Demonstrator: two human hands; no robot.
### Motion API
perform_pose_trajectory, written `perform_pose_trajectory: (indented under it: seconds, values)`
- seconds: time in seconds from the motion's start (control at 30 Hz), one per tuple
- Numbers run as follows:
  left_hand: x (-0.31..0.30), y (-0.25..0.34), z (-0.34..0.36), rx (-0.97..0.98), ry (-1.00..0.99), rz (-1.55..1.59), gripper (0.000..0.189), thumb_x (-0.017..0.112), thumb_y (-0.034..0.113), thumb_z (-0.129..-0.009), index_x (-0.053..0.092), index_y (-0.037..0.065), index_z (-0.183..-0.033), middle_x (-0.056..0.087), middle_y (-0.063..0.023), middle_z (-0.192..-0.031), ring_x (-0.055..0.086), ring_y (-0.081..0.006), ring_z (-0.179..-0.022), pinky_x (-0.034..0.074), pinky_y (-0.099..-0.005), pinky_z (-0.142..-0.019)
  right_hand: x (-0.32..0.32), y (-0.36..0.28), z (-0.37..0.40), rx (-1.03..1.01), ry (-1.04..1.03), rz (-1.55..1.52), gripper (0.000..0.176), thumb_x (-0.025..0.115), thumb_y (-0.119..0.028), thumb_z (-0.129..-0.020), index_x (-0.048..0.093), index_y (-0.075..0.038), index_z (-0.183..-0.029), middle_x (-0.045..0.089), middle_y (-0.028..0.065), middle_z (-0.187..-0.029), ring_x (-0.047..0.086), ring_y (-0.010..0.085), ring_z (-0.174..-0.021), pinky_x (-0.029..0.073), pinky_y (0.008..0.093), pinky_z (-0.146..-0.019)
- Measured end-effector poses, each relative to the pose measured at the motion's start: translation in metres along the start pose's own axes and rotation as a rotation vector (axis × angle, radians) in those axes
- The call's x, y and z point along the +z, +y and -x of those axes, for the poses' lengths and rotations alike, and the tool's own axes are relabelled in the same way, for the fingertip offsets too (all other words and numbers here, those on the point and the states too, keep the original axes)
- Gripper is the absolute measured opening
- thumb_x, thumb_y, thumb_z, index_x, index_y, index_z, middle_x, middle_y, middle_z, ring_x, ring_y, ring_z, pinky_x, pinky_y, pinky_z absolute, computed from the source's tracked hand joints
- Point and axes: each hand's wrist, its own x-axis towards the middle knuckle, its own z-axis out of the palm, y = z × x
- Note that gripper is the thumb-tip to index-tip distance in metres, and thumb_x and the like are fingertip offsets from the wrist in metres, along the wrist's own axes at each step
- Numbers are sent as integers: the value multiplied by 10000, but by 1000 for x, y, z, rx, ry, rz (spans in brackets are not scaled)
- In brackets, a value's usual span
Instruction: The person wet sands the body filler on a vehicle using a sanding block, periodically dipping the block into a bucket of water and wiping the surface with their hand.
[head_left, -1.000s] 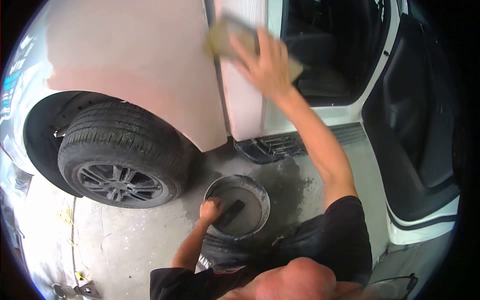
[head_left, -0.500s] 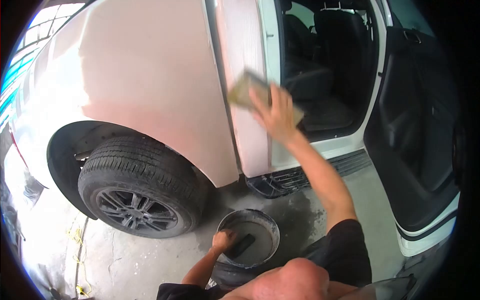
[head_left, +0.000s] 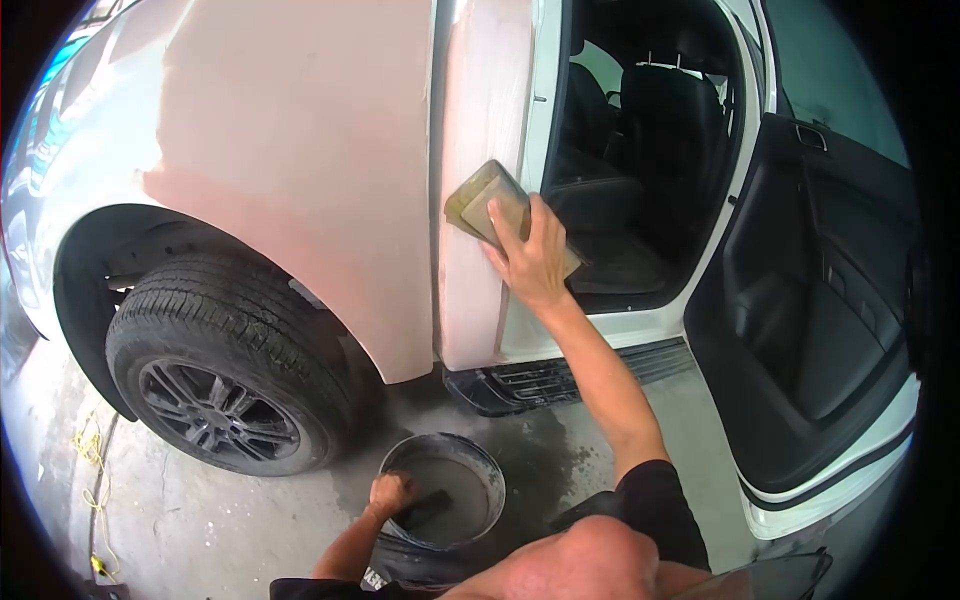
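Observation:
My right hand (head_left: 535, 255) is closed round a sanding block (head_left: 480, 200) with a tan-olive sheet, thumb and fingers along its sides. The block lies against the pinkish-white pillar (head_left: 480, 300) beside the open rear doorway of a white vehicle; whether its full face touches cannot be told. Down at the lower middle, my left hand (head_left: 393, 492) reaches over the rim of a round bucket (head_left: 497, 500) holding grey water. Its closed fingers grip a dark block-like piece (head_left: 428, 512), which seems partly under the water.
Left of the pillar is a pinkish, patchy rear panel (head_left: 290, 130), above a black tyre (head_left: 220, 350). An open door (head_left: 830, 290) stands at the right, with a black side step (head_left: 560, 380) below the doorway. Yellow cord (head_left: 90, 450) lies on the concrete floor.
The view has shifted, so the vehicle and bucket appear farther left. My right hand and block, blurred before, now show sharply on the pillar. The dark piece sits lower in the water.

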Motion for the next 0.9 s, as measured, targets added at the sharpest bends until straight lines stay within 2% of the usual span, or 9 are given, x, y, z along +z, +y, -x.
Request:
perform_pose_trajectory:
  seconds: [0.07,0.2,0.27,0.4,0.5,0.63,0.67,0.77,0.9]
  values:
    - [-12,6,0,6,-2,-23,282,661,384,-876,767,124,-904,746,-134,-970,715,-343,-915,569,-459,-813,1,10,-32,-36,1,47,805,809,-382,-788,483,-267,-1516,471,319,-1359,535,442,-1097,451,537,-900]
    - [-4,3,2,-20,-25,-34,276,661,381,-879,764,129,-926,744,-135,-965,711,-340,-921,562,-457,-827,-9,39,-198,147,190,34,566,730,-361,-878,554,-192,-1389,524,268,-1231,566,434,-1021,475,531,-809]
    - [-3,4,-4,-20,-14,-36,285,665,388,-879,764,128,-940,746,-130,-961,711,-340,-922,561,-459,-829,-10,35,-204,199,184,10,545,711,-367,-895,583,-207,-1400,537,262,-1186,527,436,-1059,451,510,-850]
    - [0,-1,-5,-22,-51,-87,301,677,395,-869,770,123,-959,751,-124,-953,714,-341,-918,563,-462,-826,4,-11,-49,75,58,35,743,805,-366,-815,510,-249,-1487,506,303,-1289,551,444,-1057,463,521,-835]
    - [10,-6,-2,-6,-22,-91,302,681,392,-859,767,114,-940,749,-134,-947,716,-344,-902,565,-463,-816,7,-1,-19,-40,36,-6,857,825,-385,-789,440,-288,-1548,481,324,-1336,540,444,-1075,449,531,-856]
    - [-10,7,-1,6,-51,-64,287,681,374,-860,753,98,-894,746,-146,-935,716,-346,-876,567,-467,-786,-17,43,-189,128,-71,24,602,694,-427,-895,552,-231,-1446,531,263,-1293,556,406,-1096,463,520,-852]
    - [-6,4,3,12,-40,-72,280,682,367,-860,750,97,-887,745,-146,-934,715,-348,-872,567,-469,-780,-40,33,-229,322,-119,-138,539,661,-273,-957,494,-57,-1421,527,253,-1226,533,341,-1065,480,479,-885]
    - [-1,0,-2,24,2,-89,265,688,354,-860,742,95,-875,743,-148,-928,714,-352,-863,566,-473,-769,-21,27,-198,210,57,-8,604,716,-338,-897,520,-162,-1441,521,265,-1281,557,379,-1079,488,504,-848]
    - [3,-3,-1,39,19,-93,261,695,352,-859,737,95,-875,739,-148,-918,711,-356,-868,560,-470,-779,20,-5,2,-33,108,-17,754,789,-405,-821,494,-295,-1506,506,277,-1349,564,434,-1107,481,529,-878]
